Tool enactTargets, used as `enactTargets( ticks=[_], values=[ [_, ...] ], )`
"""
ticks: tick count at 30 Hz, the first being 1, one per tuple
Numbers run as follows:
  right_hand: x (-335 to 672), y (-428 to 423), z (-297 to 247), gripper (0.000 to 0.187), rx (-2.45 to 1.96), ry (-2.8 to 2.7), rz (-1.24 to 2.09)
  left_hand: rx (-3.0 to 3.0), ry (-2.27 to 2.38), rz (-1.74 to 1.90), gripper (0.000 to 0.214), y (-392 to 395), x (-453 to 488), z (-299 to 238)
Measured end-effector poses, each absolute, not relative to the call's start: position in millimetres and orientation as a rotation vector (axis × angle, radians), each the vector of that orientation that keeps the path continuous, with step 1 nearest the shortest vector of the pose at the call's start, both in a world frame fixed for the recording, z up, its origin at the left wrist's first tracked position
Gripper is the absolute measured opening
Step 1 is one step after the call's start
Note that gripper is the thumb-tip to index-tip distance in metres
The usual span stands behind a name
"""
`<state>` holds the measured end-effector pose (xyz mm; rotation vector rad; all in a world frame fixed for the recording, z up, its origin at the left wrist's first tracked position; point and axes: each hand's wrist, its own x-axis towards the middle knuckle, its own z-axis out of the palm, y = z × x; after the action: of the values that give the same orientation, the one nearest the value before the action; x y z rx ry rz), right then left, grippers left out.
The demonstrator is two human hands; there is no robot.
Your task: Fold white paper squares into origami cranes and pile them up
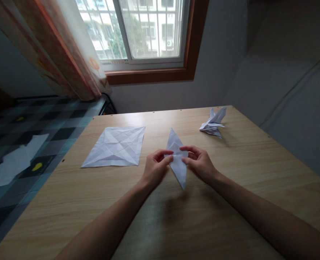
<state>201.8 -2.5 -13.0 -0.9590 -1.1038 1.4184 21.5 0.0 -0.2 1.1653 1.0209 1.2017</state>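
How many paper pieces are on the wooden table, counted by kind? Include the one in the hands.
flat creased sheet: 1
folded diamond, pinched by the left hand and the right hand: 1
finished folded figure: 1
Total: 3

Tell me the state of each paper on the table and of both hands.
Diamond-shaped paper, folded, pinched on both sides.
Square sheet, unfolded, creased, flat on the table.
Paper model, folded, lying untouched at the far right.
Left hand, pinching the diamond's left edge.
Right hand, pinching its right edge.
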Motion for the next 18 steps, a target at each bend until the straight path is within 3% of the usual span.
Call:
enactTargets(
  ticks=[4, 12, 15, 18],
  values=[
    [199.1, -1.0, -12.7, 0.043, -0.931, -1.052, 1.339, 1.116, 0.907, 1.225, 0.052, -0.8, 25.9, 0.1],
    [204.4, -0.6, -16.6, 0.011, -0.975, -1.240, 0.994, 1.578, 1.191, 1.302, 0.006, -0.7, 20.7, -0.3],
    [203.1, -3.4, -15.1, 0.020, -0.953, -1.340, 0.918, 1.476, 1.116, 1.357, 0.011, -2.8, 21.8, 3.5],
    [199.4, -6.9, -13.0, 0.037, -0.918, -1.357, 1.127, 1.275, 1.034, 1.320, 0.021, -4.8, 24.9, 7.2]
  ],
)
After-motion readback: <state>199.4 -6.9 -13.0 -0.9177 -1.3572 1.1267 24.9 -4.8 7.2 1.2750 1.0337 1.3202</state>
